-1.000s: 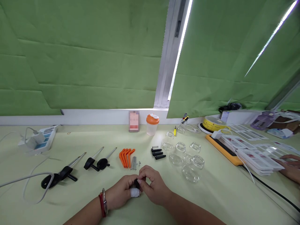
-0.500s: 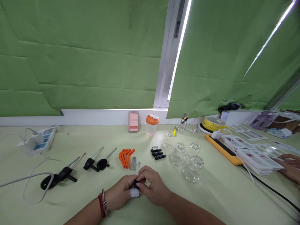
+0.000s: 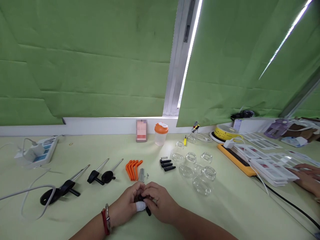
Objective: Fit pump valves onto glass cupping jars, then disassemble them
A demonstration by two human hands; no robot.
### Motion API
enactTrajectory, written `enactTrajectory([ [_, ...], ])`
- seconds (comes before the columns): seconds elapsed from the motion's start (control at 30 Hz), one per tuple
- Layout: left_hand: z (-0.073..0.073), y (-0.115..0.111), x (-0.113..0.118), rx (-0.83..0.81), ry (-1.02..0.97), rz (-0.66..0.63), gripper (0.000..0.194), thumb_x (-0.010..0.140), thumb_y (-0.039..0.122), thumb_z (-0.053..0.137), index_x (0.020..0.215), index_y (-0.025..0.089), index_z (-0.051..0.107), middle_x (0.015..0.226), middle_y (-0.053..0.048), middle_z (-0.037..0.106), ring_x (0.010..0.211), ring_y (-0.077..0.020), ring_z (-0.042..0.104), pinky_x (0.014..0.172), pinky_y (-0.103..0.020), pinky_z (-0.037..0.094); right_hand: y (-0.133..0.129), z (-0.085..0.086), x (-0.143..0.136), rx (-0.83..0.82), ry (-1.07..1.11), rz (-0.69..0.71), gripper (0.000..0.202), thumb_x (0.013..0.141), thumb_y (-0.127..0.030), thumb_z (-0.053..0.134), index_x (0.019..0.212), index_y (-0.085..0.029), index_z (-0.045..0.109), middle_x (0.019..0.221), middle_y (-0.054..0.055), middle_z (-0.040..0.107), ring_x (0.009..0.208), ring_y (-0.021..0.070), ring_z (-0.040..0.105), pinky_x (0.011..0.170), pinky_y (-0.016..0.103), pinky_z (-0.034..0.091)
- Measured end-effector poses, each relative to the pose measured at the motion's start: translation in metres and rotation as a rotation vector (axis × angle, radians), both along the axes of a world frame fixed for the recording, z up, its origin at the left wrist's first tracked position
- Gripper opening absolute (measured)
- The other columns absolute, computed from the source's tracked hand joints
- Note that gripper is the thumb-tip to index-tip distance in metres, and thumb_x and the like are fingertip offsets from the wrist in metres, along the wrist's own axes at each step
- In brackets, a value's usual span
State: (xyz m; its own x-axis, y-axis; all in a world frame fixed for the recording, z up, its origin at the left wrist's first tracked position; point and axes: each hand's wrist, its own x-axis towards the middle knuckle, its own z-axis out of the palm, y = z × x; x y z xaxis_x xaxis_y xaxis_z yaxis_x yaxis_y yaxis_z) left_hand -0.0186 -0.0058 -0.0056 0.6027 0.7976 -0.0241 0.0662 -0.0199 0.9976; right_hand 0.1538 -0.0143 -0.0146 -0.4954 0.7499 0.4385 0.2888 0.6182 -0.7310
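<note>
My left hand (image 3: 126,204), with white tape on its thumb, and my right hand (image 3: 161,203) meet near the table's front. Both are closed around a small black part (image 3: 148,210), whose lower end sticks out below the fingers; the rest is mostly hidden. Just beyond the fingers lie thin metal pins (image 3: 141,175) and tiny metal bits (image 3: 147,176). Several orange bent pieces (image 3: 133,170) are to their left. Black parts (image 3: 167,165) lie in a stack to the right, with a spring (image 3: 164,157) behind them.
Clear glass jars (image 3: 191,160) stand right of centre. Black-handled tools with metal rods (image 3: 67,186) lie left. An orange-lidded cup (image 3: 161,133) is at the back. An orange power strip (image 3: 236,160) and stacked cards (image 3: 268,170) lie right, near another person's hand (image 3: 306,176).
The black part has turned between my fingers, and its end now shows below them. My hands have shifted slightly down and to the left in view.
</note>
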Motion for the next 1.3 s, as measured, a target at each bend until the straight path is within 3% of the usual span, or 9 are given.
enactTrajectory([
  [0.17, -0.005, 0.008, -0.012, 0.038, 0.17, -0.007, 0.016, 0.074, 0.027, 0.065, 0.082, 0.016, 0.058, 0.077, 0.001, 0.058, 0.074, -0.014, 0.052, 0.068, -0.025, 0.041, -0.001, 0.0, 0.003, 0.023, -0.072, 0.052, 0.028, 0.075, -0.006, 0.049, 0.094, -0.022, 0.063, 0.09, 0.004, 0.062, 0.08, 0.0145, 0.059, 0.073, 0.025, 0.049],
  [0.33, 0.005, 0.01, -0.022, 0.343, 0.409, -0.004, 0.021, 0.084, 0.033, 0.053, 0.078, 0.018, 0.066, 0.079, -0.001, 0.057, 0.076, -0.0152, 0.052, 0.072, -0.025, 0.041, -0.001, -0.004, 0.008, 0.02, -0.162, 0.051, 0.033, 0.07, -0.011, 0.056, 0.099, -0.025, 0.06, 0.081, 0.0, 0.062, 0.065, 0.0131, 0.057, 0.065, 0.024, 0.048],
  [0.5, 0.008, 0.01, -0.027, 0.499, 0.547, -0.004, 0.023, 0.086, 0.03, 0.047, 0.08, 0.021, 0.067, 0.084, -0.003, 0.054, 0.078, -0.0166, 0.052, 0.073, -0.025, 0.041, 0.0, -0.008, 0.007, 0.094, -0.175, 0.114, 0.029, 0.073, -0.016, 0.055, 0.1, -0.022, 0.06, 0.089, 0.003, 0.067, 0.07, 0.0147, 0.062, 0.071, 0.026, 0.049],
  [0.67, 0.007, 0.012, -0.03, 0.539, 0.602, 0.034, 0.016, 0.083, 0.025, 0.049, 0.083, 0.02, 0.064, 0.089, -0.003, 0.053, 0.08, -0.0168, 0.053, 0.073, -0.026, 0.042, -0.001, -0.006, 0.004, 0.19, -0.156, 0.197, 0.026, 0.074, -0.015, 0.053, 0.097, -0.021, 0.063, 0.099, 0.006, 0.069, 0.091, 0.0189, 0.064, 0.084, 0.031, 0.048],
  [1.0, 0.012, 0.015, -0.04, 0.606, 0.654, -0.008, 0.02, 0.081, 0.016, 0.047, 0.088, 0.022, 0.064, 0.095, -0.003, 0.058, 0.086, -0.0179, 0.055, 0.077, -0.026, 0.042, -0.001, -0.007, 0.001, 0.238, -0.173, 0.245, 0.022, 0.074, -0.014, 0.054, 0.092, -0.019, 0.065, 0.096, 0.008, 0.07, 0.09, 0.0188, 0.064, 0.085, 0.032, 0.048],
  [1.3, 0.006, 0.019, -0.044, 0.705, 0.678, 0.031, 0.039, 0.077, -0.001, 0.036, 0.089, 0.022, 0.065, 0.095, -0.003, 0.061, 0.091, -0.0171, 0.054, 0.078, -0.025, 0.041, 0.003, -0.015, 0.003, 0.285, -0.298, 0.273, 0.019, 0.08, -0.019, 0.05, 0.093, -0.016, 0.064, 0.098, 0.007, 0.068, 0.094, 0.0153, 0.061, 0.091, 0.028, 0.043],
])
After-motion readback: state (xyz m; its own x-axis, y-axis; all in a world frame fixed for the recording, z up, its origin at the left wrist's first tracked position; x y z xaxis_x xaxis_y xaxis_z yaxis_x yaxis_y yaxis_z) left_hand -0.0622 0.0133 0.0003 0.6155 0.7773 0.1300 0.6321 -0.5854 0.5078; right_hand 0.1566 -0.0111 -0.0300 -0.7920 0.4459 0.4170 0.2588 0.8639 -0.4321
